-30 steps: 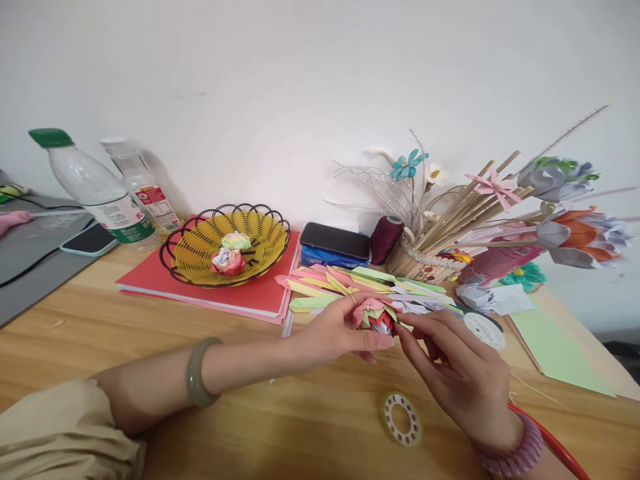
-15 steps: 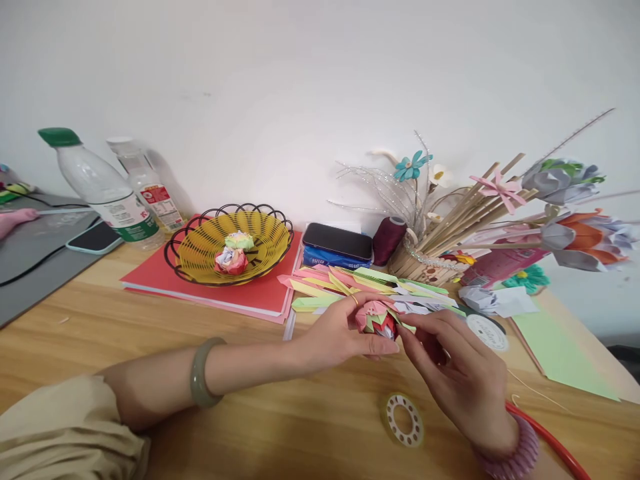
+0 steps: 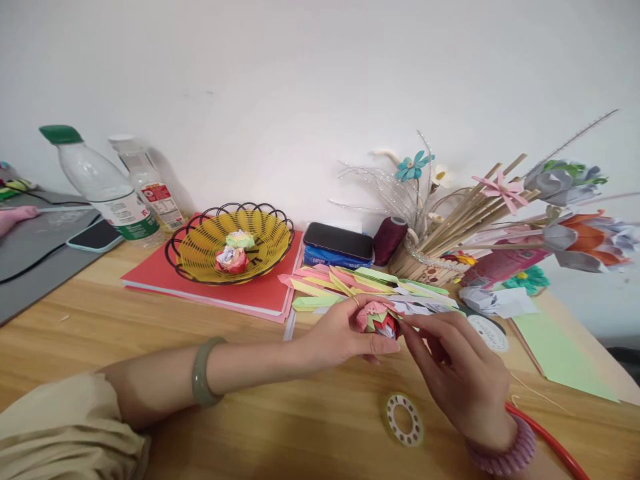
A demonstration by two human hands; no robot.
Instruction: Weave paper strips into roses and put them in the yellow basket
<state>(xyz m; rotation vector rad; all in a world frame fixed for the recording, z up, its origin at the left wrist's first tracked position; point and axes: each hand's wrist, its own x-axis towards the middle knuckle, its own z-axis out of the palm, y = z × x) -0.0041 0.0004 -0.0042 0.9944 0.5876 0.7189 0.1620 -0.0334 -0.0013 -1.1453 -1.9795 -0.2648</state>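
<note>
A folded paper ball in pink, green, red and white is held by my left hand, the thumb in front and the fingers behind it. My right hand pinches the ball's right edge between thumb and forefinger. Folded paper strips in pink, yellow, green and white lie just behind the hands. Below them on the wooden table rests a roll of tape.
A yellow basket with two paper balls stands on red paper. Two bottles are at left. A phone, a thread spool, a flower basket and green paper are behind and right.
The green tip that stuck out at the ball's right side is now mostly hidden at my right fingertips. My left hand still holds the ball in nearly the same place.
</note>
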